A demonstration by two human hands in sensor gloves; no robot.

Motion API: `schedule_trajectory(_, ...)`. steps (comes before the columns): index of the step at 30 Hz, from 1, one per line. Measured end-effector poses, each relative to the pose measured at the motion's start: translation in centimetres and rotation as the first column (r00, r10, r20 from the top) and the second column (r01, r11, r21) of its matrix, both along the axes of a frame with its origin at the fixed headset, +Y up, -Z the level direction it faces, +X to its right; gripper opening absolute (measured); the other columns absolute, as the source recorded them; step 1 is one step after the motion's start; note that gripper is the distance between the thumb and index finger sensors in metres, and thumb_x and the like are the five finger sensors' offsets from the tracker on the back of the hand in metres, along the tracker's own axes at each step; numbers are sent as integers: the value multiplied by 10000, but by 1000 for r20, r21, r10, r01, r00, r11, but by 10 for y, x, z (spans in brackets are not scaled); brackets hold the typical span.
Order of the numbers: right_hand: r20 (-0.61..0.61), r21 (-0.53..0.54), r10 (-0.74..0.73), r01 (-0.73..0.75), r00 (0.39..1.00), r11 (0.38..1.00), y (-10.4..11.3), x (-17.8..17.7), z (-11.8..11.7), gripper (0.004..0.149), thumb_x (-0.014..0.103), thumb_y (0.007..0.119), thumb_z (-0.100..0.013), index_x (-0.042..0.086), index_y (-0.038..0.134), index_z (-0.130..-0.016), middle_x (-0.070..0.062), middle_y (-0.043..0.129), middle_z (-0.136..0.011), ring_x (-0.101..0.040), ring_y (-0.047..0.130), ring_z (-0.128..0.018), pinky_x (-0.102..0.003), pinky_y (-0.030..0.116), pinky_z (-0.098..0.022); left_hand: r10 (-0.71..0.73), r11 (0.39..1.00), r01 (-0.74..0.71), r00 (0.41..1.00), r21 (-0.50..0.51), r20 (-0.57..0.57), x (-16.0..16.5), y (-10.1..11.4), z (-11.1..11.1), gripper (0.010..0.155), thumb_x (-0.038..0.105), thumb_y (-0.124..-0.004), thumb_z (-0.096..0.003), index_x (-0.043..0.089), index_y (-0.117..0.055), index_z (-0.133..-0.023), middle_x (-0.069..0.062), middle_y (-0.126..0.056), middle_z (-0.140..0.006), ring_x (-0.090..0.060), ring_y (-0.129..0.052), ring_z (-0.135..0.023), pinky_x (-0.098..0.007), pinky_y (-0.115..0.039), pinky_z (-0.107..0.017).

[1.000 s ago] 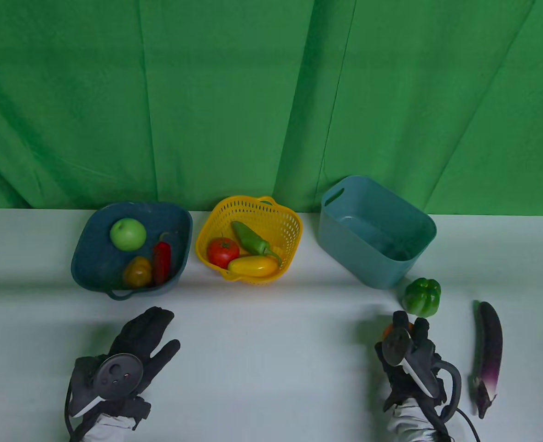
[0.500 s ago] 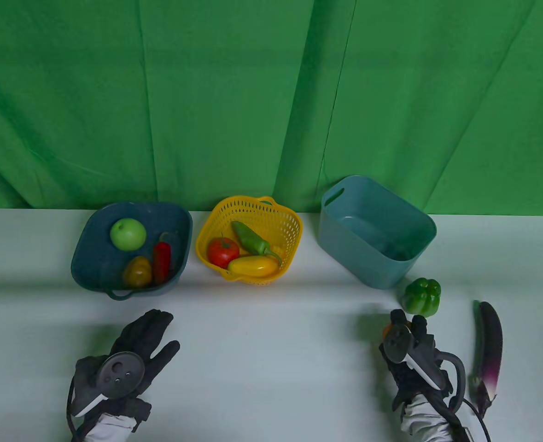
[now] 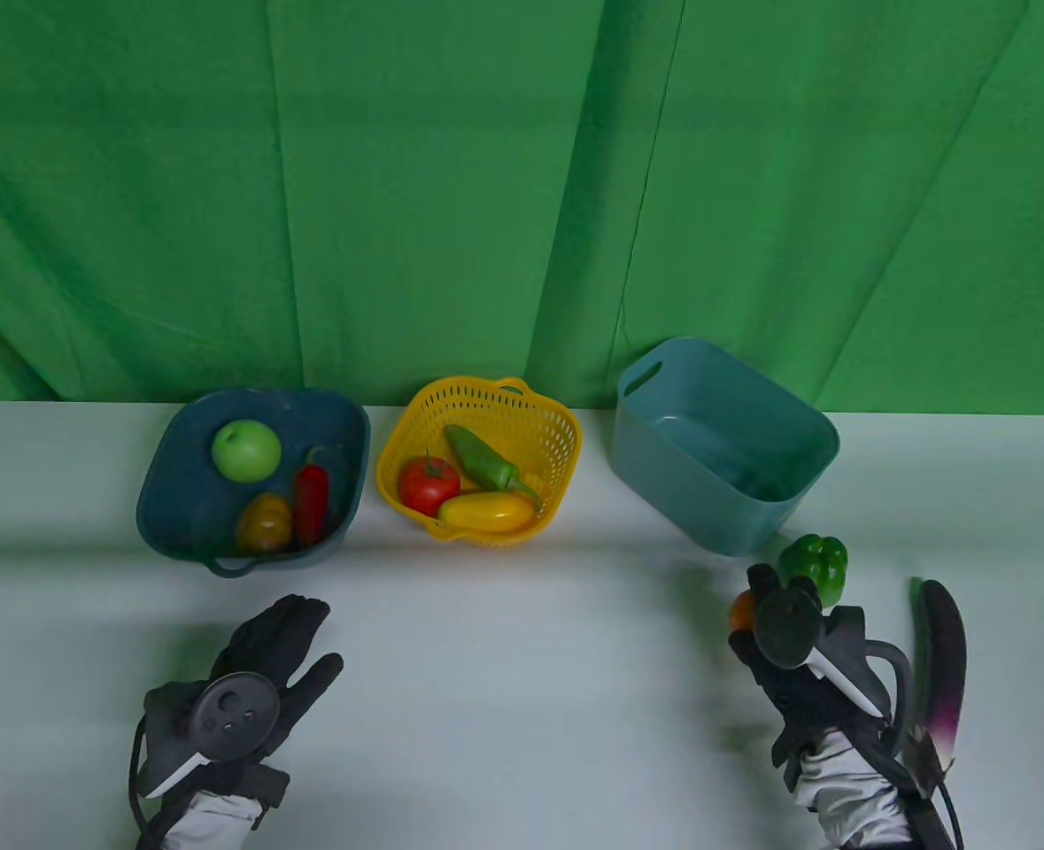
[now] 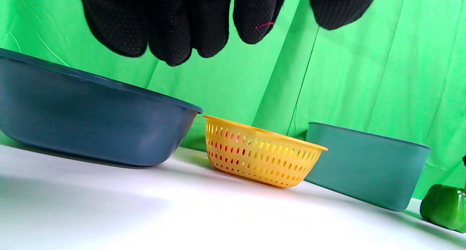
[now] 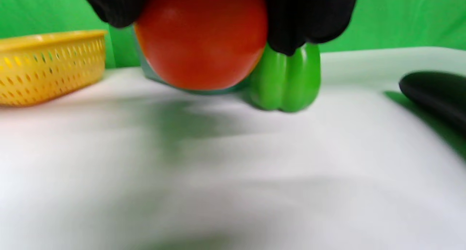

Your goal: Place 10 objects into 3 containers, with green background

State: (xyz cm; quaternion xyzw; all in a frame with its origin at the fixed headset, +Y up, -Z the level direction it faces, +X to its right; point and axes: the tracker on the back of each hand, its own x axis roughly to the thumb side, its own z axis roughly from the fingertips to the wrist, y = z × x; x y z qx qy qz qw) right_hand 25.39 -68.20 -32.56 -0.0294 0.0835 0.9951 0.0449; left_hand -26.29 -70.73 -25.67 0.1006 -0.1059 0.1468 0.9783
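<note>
While the left hand (image 3: pixel 260 668) lay flat and released on the bench (image 3: pixel 522 708), an orange-red round fruit (image 5: pixel 202 38) was held clenched in the grip of the right hand (image 3: pixel 787 646).

The fruit was seen raised clear of the bench surface, just in front of the green bell pepper (image 3: pixel 814 567), which stood on the bench near the teal bin (image 3: pixel 725 443). No contents were visible inside the bin. A purple eggplant (image 3: pixel 939 655) was noted lying to the right of the right hand. A green apple (image 3: pixel 246 450), a red chili (image 3: pixel 311 500) and a brownish-yellow fruit (image 3: pixel 265 522) were recorded in the dark blue bowl (image 3: pixel 176 478). A tomato (image 3: pixel 429 482), a green pepper (image 3: pixel 484 460) and a yellow pepper (image 3: pixel 486 512) were recorded in the yellow basket (image 3: pixel 557 425).
</note>
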Motion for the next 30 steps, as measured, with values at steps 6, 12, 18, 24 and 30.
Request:
schedule_trajectory(6,-13,105,-11,12,1000,994,39,-7,-9,767,487,652,-601,269,198,-1179,-289,285,-1220,-555,642,-950,-621,601,-708,-2,1000,2,1000,6,-12,-2,1,0,674,596,-624,-562,255,-591,-1143,-144,-703,-1138,-387,-794,-992,-569,-728,-644)
schedule_trajectory(12,27,207,-80,73,996,976,68,-7,-30,765,487,648,-601,274,192,-1178,-283,271,-1223,-554,629,-961,-626,589,-714,3,1000,-3,1000,14,-16,-3,2,1,673,596,-624,-563,255,-591,-1143,-144,-704,-1138,-388,-793,-992,-569,-727,-645)
schedule_trajectory(18,78,265,-128,103,989,959,81,-6,-54,764,490,647,-599,286,188,-1174,-272,262,-1225,-546,620,-969,-623,583,-721,0,1000,0,1000,12,-13,-3,1,0,673,595,-625,-562,255,-591,-1143,-141,-704,-1138,-388,-794,-992,-569,-728,-644)
schedule_trajectory(24,143,241,-131,94,981,966,80,-7,-84,763,498,648,-595,302,192,-1174,-255,267,-1232,-535,619,-978,-623,571,-730,-4,1000,4,1000,15,-27,-4,2,1,672,596,-624,-562,257,-592,-1142,-145,-703,-1139,-385,-794,-993,-568,-728,-645)
schedule_trajectory(30,194,236,-72,25,978,972,75,-15,-107,762,502,646,-591,311,192,-1172,-246,268,-1235,-526,619,-984,-623,567,-735,-3,1000,3,999,8,-42,-8,0,1,671,596,-624,-563,258,-591,-1142,-143,-704,-1138,-386,-793,-993,-568,-728,-645)
